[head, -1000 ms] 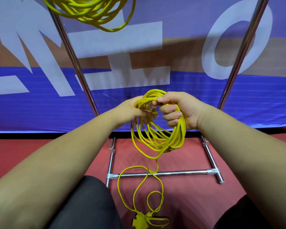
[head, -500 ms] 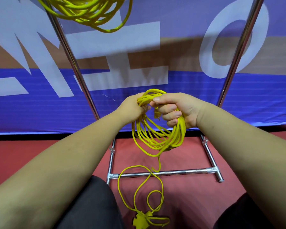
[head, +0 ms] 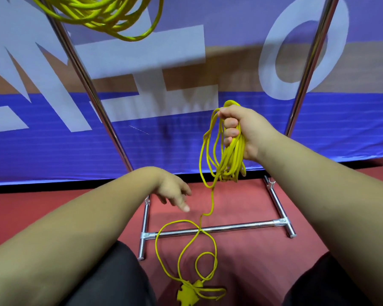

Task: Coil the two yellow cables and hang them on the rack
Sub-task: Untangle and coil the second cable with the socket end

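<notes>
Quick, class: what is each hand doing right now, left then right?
Left hand: open, fingers relaxed, holding nothing.
Right hand: closed, gripping the yellow cable coil.

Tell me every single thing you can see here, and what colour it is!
Hung cable: one, yellow, coiled, top left.
Held cable: one, yellow, bundle hanging mid-right, tail on floor.
Flat tab: one, yellow, on floor, bottom centre.
Rack: one, silver, poles and base bars, centre.
Banner: one, blue, tan, white letters, behind rack.
Floor: one, red, underneath.
Trouser legs: two, dark, bottom corners.
Left hand: one, open, reaching down near tail.
Right hand: one, gripping the bundle.
</notes>
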`<state>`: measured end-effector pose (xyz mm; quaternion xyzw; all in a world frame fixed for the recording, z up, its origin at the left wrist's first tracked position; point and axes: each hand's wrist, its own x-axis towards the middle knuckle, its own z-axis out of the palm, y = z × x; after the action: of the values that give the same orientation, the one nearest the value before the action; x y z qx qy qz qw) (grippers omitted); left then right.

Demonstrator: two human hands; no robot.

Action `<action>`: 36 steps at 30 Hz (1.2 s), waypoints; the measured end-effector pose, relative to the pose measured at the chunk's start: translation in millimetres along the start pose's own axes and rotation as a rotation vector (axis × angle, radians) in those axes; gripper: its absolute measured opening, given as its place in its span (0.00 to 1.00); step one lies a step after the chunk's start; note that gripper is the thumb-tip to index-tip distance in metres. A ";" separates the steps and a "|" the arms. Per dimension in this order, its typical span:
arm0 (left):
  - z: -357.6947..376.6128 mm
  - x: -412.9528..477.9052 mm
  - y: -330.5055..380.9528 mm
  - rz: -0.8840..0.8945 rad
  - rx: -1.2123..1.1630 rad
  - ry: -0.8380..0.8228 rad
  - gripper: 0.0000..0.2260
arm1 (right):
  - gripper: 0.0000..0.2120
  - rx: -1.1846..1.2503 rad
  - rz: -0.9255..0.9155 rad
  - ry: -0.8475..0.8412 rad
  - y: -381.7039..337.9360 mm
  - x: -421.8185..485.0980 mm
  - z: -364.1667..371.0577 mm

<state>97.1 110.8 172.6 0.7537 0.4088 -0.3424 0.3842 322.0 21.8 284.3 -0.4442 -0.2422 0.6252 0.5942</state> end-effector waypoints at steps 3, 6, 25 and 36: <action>18.6 19.3 25.8 0.083 0.233 0.020 0.44 | 0.09 0.156 -0.012 -0.021 -7.6 0.7 -1.4; 36.8 32.8 56.1 0.153 0.450 0.027 0.41 | 0.09 0.289 -0.006 -0.091 -15.8 -1.5 -2.1; -25.2 12.8 -12.6 0.147 0.212 0.347 0.08 | 0.06 -0.272 0.031 0.006 -26.6 -4.9 -48.8; -52.7 -39.0 -22.8 0.179 -0.312 0.832 0.11 | 0.07 -0.487 0.256 -0.037 -6.6 2.1 -43.5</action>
<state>70.9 150.7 222.9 0.7926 0.5085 0.0897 0.3244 362.4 15.2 268.0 -0.5894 -0.3380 0.6267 0.3816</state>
